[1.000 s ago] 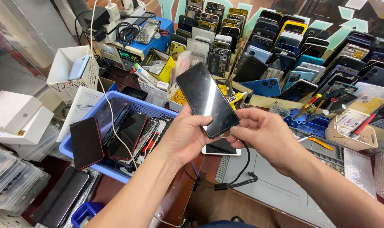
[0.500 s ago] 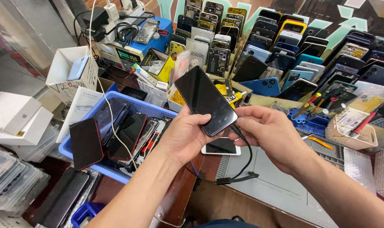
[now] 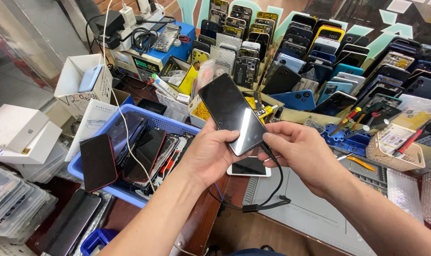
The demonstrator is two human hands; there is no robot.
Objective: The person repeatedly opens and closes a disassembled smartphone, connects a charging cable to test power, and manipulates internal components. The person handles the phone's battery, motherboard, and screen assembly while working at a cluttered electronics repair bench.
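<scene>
My left hand (image 3: 210, 154) grips a black smartphone (image 3: 232, 113) with a dark screen, tilted up over the bench. My right hand (image 3: 300, 151) pinches the plug end of a black cable (image 3: 272, 189) at the phone's lower edge; the cable loops down to the mat below. Under my hands a white phone (image 3: 247, 167) lies flat on the bench.
A blue basket (image 3: 175, 124) of phones and screens sits at left. Rows of phones (image 3: 319, 52) stand at the back. A power supply (image 3: 144, 61), white boxes (image 3: 21, 130), a blue tool holder (image 3: 348, 135), a small basket (image 3: 395, 151) and a grey mat (image 3: 315, 213) surround the hands.
The right hand has brought the cable plug to the phone's lower edge, where one second ago it held the phone's corner with no cable at it. The phone has stayed in the left hand.
</scene>
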